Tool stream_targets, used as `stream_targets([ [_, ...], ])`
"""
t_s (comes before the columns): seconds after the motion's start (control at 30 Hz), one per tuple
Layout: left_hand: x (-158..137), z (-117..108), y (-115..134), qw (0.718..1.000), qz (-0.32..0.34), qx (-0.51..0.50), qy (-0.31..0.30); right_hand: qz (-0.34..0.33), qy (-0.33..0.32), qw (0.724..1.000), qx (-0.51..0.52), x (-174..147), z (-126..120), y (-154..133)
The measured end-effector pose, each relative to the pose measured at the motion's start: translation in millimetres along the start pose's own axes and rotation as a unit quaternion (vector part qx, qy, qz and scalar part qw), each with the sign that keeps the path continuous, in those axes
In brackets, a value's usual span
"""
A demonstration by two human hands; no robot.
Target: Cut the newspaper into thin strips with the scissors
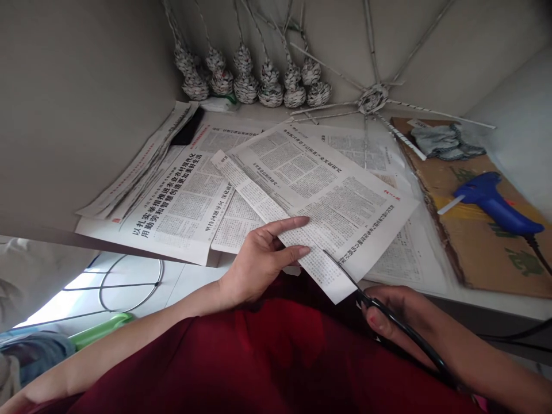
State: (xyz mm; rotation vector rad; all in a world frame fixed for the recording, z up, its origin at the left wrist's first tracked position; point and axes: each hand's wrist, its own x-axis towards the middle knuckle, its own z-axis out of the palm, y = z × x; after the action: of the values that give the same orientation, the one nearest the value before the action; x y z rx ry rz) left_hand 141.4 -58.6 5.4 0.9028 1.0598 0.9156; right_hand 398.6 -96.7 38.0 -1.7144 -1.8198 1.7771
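A printed newspaper sheet point(297, 172) slants across the middle of the view, partly over the table's near edge. My left hand point(263, 253) pinches its lower left edge between thumb and fingers. My right hand point(401, 316) is wrapped round the black handles of a pair of scissors point(379, 307). The scissor blades lie along the sheet's lower corner, between a narrow strip and the wider part. How far the cut runs up the sheet is hard to see.
More newspaper point(172, 213) lies to the left. Woven paper gourds point(271, 92) stand along the back wall beside a spoked paper weaving point(373, 100). On the right, cardboard point(487, 247) bears a blue glue gun point(500, 204) and a grey glove point(448, 141).
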Motion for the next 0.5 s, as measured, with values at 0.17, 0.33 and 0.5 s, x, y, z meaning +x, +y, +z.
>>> stream_targets([
  [0.17, -6, 8, 0, 0.999, 0.008, 0.009, -0.042, 0.06, 0.067, 0.996, -0.003, -6, 6, -18],
  [0.33, -8, 9, -1, 0.999, 0.017, 0.028, -0.031, 0.086, 0.064, 0.994, -0.015, -4, 6, -13],
  [0.5, -6, 8, -2, 0.999, 0.013, 0.04, -0.026, 0.092, 0.024, 0.995, -0.008, 0, 4, 0],
])
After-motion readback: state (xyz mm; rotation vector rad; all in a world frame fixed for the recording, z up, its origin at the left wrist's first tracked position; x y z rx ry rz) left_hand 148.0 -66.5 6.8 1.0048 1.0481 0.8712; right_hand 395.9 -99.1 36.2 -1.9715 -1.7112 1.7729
